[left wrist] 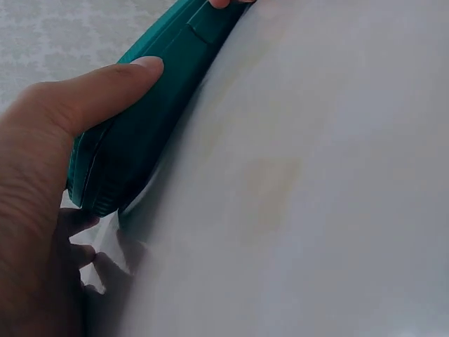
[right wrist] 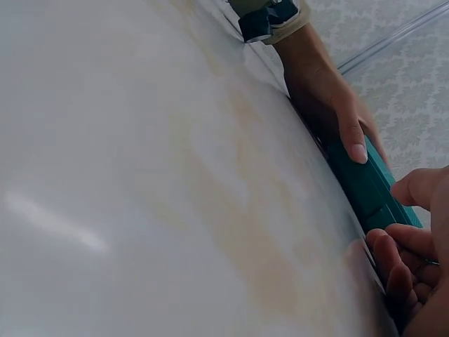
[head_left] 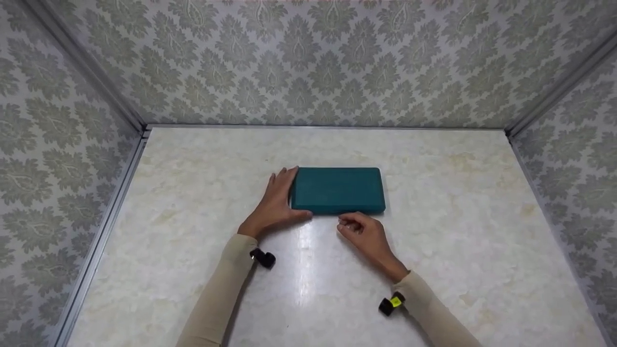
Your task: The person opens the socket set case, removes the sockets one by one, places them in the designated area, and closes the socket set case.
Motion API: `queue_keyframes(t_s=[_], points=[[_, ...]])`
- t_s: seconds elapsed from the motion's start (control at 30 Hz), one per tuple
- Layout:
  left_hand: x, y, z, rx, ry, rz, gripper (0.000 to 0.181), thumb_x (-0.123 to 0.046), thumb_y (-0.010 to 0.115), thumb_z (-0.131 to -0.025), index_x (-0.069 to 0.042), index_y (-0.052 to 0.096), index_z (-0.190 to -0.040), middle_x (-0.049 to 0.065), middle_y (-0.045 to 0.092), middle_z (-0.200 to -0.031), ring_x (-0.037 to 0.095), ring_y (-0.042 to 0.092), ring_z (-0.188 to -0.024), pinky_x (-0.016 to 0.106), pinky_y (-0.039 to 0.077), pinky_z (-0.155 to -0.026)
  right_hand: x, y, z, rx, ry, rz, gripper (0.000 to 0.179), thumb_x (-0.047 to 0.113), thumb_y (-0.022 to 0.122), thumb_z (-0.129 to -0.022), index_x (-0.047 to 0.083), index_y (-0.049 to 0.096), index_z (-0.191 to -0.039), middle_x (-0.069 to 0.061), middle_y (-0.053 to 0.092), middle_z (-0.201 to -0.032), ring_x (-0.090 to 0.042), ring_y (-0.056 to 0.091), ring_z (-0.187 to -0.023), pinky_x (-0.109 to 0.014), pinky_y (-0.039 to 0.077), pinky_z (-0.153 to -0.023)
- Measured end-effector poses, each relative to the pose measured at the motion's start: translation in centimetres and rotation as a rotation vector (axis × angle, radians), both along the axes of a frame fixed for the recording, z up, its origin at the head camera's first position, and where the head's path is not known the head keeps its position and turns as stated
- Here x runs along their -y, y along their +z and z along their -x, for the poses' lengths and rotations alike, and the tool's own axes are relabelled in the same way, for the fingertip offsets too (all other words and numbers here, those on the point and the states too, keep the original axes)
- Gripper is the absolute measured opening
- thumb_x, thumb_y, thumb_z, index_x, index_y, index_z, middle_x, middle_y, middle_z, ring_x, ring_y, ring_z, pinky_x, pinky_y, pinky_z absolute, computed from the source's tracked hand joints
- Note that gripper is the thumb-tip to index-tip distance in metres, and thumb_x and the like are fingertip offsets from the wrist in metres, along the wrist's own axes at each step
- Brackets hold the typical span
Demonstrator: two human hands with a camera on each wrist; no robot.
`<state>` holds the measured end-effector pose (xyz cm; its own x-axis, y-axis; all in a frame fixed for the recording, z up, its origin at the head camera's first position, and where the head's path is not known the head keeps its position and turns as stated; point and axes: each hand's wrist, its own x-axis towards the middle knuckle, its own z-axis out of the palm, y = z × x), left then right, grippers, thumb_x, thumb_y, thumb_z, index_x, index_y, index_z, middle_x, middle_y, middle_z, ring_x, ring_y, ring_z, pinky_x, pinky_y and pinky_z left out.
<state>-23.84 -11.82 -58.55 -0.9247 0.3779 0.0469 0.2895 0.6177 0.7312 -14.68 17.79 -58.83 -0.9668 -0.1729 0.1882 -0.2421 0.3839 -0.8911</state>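
Observation:
A flat teal case (head_left: 337, 190) lies on the tabletop with its long side toward me. My left hand (head_left: 277, 202) grips its left end, the thumb along the front side and the other fingers at the left side. In the left wrist view, the thumb presses the side of the case (left wrist: 147, 119), left of a small latch tab (left wrist: 208, 24). My right hand (head_left: 366, 236) is at the front edge with its fingers curled. In the right wrist view, the right fingers (right wrist: 393, 260) are close beside the latch; whether they touch it is unclear.
The pale marbled tabletop (head_left: 482, 241) is bounded by patterned wall panels (head_left: 328, 62) at the back and sides. Metal rails (head_left: 101, 231) run along its edges. A small black device (head_left: 262, 258) is on the left wrist, another (head_left: 387, 306) on the right.

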Motion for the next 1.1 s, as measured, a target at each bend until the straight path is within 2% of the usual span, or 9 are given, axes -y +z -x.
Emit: queue_keyframes(t_s=[0.17, 0.23, 0.33, 0.47, 0.63, 0.83, 0.93, 1.1], points=[[-0.2, 0.0, 0.5, -0.075, -0.009, -0.022, 0.130, -0.068, 0.089, -0.077, -0.019, 0.023, -0.178, 0.013, 0.030, -0.180, 0.034, 0.018, -0.169, 0.052, -0.002, -0.138, 0.2, 0.4, 0.2, 0.077, -0.047, 0.047, 0.022, 0.014, 0.082, -0.101, 0.008, 0.084, -0.122, -0.002, 0.081, -0.103, -0.015, 0.072, -0.085, -0.022, 0.059, -0.075], [-0.4, 0.0, 0.7, -0.096, -0.024, -0.028, 0.130, -0.067, 0.089, -0.078, -0.015, 0.024, -0.177, 0.014, 0.033, -0.178, 0.034, 0.022, -0.168, 0.048, -0.006, -0.138, 0.3, 0.6, 0.2, 0.138, -0.077, 0.113, 0.018, 0.015, 0.080, -0.103, 0.007, 0.084, -0.119, -0.005, 0.081, -0.098, -0.018, 0.073, -0.080, -0.023, 0.060, -0.068], [-0.6, -0.1, 0.8, -0.098, -0.033, -0.042, 0.128, -0.065, 0.090, -0.079, -0.012, 0.025, -0.177, 0.016, 0.035, -0.177, 0.035, 0.024, -0.167, 0.047, -0.006, -0.138, 0.6, 0.9, 0.2, 0.232, -0.122, 0.231, 0.017, 0.016, 0.077, -0.106, 0.003, 0.084, -0.114, -0.013, 0.080, -0.091, -0.025, 0.075, -0.072, -0.026, 0.061, -0.059], [-0.6, -0.1, 0.7, -0.070, -0.014, -0.064, 0.124, -0.059, 0.092, -0.081, -0.012, 0.027, -0.176, 0.016, 0.036, -0.177, 0.036, 0.023, -0.167, 0.051, -0.004, -0.138, 1.5, 1.0, 0.0, 0.312, -0.193, 0.341, 0.023, 0.020, 0.075, -0.107, -0.002, 0.082, -0.111, -0.019, 0.081, -0.095, -0.028, 0.078, -0.073, -0.032, 0.067, -0.063], [-0.5, 0.1, 0.4, -0.019, 0.017, -0.102, 0.121, -0.055, 0.094, -0.083, -0.016, 0.027, -0.177, 0.015, 0.033, -0.178, 0.039, 0.012, -0.170, 0.060, 0.004, -0.137, 3.0, 1.0, -0.2, 0.341, -0.305, 0.484, 0.029, 0.023, 0.074, -0.109, -0.005, 0.081, -0.112, -0.024, 0.080, -0.101, -0.026, 0.080, -0.074, -0.036, 0.069, -0.069], [-0.2, 0.2, 0.2, 0.029, 0.036, -0.119, 0.119, -0.058, 0.092, -0.084, -0.020, 0.027, -0.177, 0.014, 0.030, -0.180, 0.044, 0.000, -0.170, 0.069, 0.012, -0.134, 4.5, 1.3, -0.2, 0.392, -0.402, 0.673, 0.034, 0.025, 0.073, -0.109, -0.008, 0.078, -0.117, -0.028, 0.079, -0.108, -0.023, 0.079, -0.073, -0.036, 0.069, -0.071], [-0.1, 0.3, 0.1, 0.042, 0.041, -0.118, 0.119, -0.058, 0.091, -0.084, -0.021, 0.027, -0.177, 0.013, 0.029, -0.180, 0.043, -0.001, -0.170, 0.069, 0.012, -0.134, 4.9, 1.4, -0.1, 0.409, -0.434, 0.730, 0.035, 0.023, 0.074, -0.109, -0.011, 0.076, -0.118, -0.030, 0.078, -0.109, -0.021, 0.078, -0.074, -0.035, 0.069, -0.072], [0.2, 0.4, -0.1, 0.036, 0.022, -0.061, 0.123, -0.061, 0.090, -0.085, -0.020, 0.021, -0.178, 0.014, 0.026, -0.181, 0.039, 0.003, -0.170, 0.063, 0.005, -0.137, 5.2, 1.3, 0.0, 0.443, -0.460, 0.794, 0.033, 0.020, 0.075, -0.107, -0.012, 0.075, -0.115, -0.029, 0.077, -0.107, -0.020, 0.076, -0.075, -0.032, 0.068, -0.071]])
